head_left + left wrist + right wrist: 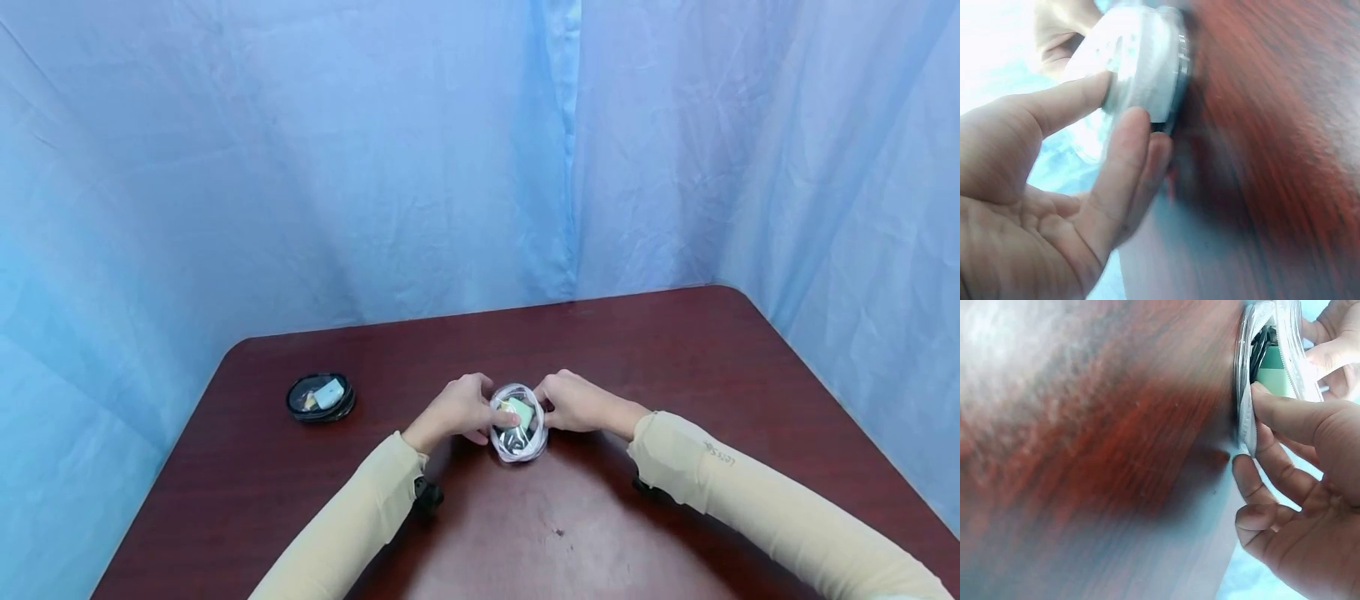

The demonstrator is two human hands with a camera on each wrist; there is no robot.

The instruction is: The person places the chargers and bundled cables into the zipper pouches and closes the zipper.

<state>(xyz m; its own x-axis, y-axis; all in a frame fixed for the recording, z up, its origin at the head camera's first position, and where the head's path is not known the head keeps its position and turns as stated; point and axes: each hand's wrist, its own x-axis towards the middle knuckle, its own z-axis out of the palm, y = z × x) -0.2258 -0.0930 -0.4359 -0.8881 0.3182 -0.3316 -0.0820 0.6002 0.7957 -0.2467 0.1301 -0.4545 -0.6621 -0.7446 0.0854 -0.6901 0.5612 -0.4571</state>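
A small clear oval zip pouch (519,450) with white edging sits on the table between both hands. Inside it are a pale green block (1274,378) and a coiled black cable (1262,353). My left hand (468,408) holds the pouch from the left, thumb on its clear top and fingers at its side. From the right, my right hand (576,402) pinches the white zipped rim (1246,422) between thumb and fingers. On that side the rim stands apart from the lid, and the contents show through the gap. The right wrist view hides the zip pull.
A black-edged oval pouch (341,410) lies at the table's left, with a light blue block and something yellow showing through its top. The dark red-brown wooden table (637,517) runs back to blue-white curtains (450,167) behind and at both sides.
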